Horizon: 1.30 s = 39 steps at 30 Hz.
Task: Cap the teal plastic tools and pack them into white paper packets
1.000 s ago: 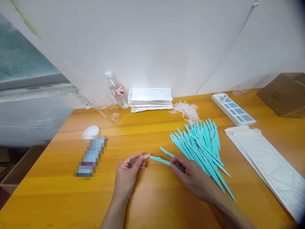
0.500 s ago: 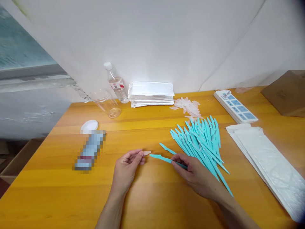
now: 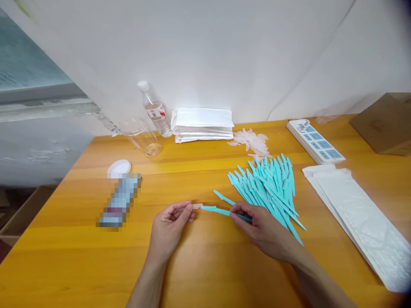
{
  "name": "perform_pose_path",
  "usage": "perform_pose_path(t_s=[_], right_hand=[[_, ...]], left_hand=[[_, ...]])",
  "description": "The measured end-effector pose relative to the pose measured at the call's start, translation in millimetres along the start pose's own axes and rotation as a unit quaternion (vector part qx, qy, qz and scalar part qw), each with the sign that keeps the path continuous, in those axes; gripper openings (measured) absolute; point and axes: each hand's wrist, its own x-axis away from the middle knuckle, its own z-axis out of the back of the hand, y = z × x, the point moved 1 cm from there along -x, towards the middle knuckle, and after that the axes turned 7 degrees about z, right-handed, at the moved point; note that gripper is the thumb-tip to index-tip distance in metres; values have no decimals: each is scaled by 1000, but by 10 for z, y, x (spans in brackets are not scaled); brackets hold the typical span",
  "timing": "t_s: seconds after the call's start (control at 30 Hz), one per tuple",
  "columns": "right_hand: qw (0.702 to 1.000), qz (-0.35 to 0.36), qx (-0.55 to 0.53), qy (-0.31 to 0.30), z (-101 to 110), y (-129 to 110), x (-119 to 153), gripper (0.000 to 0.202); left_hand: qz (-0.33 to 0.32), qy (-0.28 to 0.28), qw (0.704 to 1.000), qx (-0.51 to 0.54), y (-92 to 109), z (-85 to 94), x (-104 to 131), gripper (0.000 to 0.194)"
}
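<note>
Between thumb and fingertips, my left hand (image 3: 171,222) pinches a small translucent cap (image 3: 197,206). My right hand (image 3: 258,224) is closed round the handle of a teal eyebrow razor (image 3: 215,209), whose tip points left and meets the cap's open end; whether it is inside cannot be made out. Another teal razor (image 3: 222,197) lies just behind the held one, partly hidden by my right hand. Beyond and to the right of that hand spreads a pile of teal razors (image 3: 266,184). A heap of loose translucent caps (image 3: 252,142) lies behind the pile.
At the back stand a water bottle (image 3: 156,112), a clear jar (image 3: 150,147) and stacked white padded envelopes (image 3: 202,124). A white lid (image 3: 119,168) and a pixelated phone-shaped object (image 3: 118,201) lie left. Rightward are a power strip (image 3: 316,139), more envelopes (image 3: 356,214) and a cardboard box (image 3: 383,124).
The gap between the razor's tip and the cap has closed; the two now touch. Both hands keep their grip, and the whole view has shifted slightly.
</note>
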Motion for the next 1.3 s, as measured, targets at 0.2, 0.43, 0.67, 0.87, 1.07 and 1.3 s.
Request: perform_pose_path(t_s=[0.2,0.43,0.67,0.87,1.07,1.3], right_hand=[[1000,16,2,-13,-55,-58,-34,23],[984,42,171,39,-291,-71,-9,27],[906,-40,412,84,-250,116,-153,20],[922,-23,377,87,-272,115,-179,22],[979,11,164,124,-119,22,0,13],[991,-44,-79,94,143,151,174,20]], left_hand=[[20,-37,999,-11,-24,-168,98,35],[-39,-40,994,-95,119,51,-278,47],[-167,-84,895,-405,463,408,-911,34],[-248,-32,866,-434,590,38,-1027,31],[-387,-101,753,-522,977,-1217,-1463,29],[-366,-70,710,-598,1073,-1712,-1888,33]])
